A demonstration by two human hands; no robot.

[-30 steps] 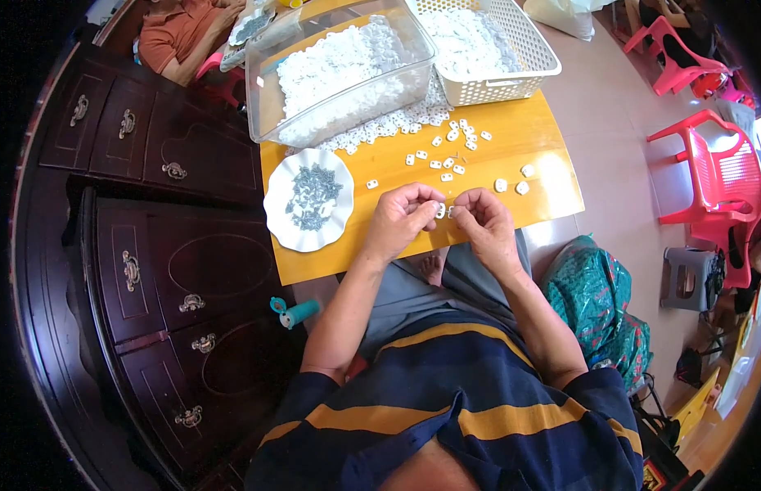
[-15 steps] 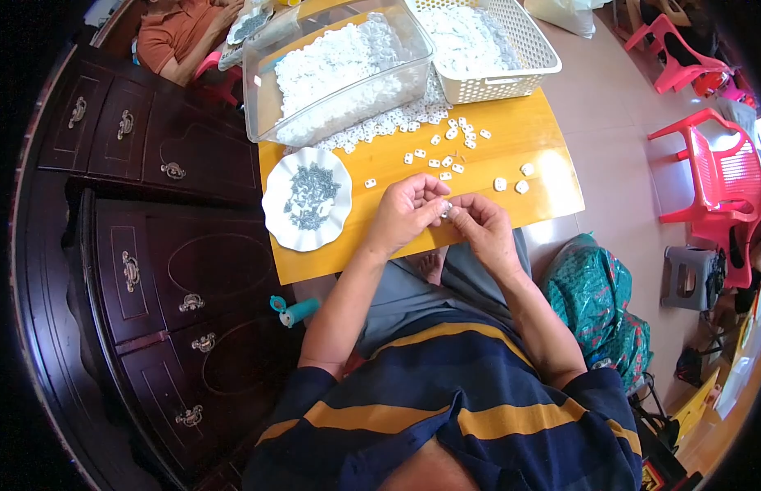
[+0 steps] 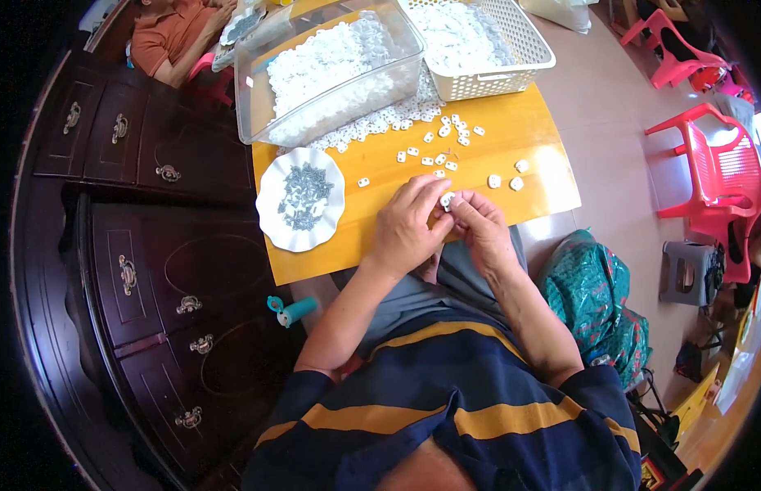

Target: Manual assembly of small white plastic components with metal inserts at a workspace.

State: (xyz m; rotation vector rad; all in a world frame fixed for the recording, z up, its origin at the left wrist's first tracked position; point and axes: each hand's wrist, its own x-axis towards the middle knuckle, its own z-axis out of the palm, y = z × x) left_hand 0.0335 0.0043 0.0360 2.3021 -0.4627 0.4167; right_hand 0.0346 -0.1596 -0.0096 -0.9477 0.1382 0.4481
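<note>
Fingers (image 3: 456,202) of both hands pinch one small white plastic piece (image 3: 447,200).

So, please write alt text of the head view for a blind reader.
Both hands, left hand and right hand, pinch one small white plastic piece over a yellow table. Nearby are a white plate of metal screws, a clear tub and a white basket of pieces.

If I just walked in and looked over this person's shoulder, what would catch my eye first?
Probably the two hands, left hand and right hand, meeting at the near edge of the yellow table and pinching one small white piece between them. Next, the heaps of white pieces: a clear bin and a white basket at the far side. Left of the hands sits a white plate of small grey metal parts.
</note>
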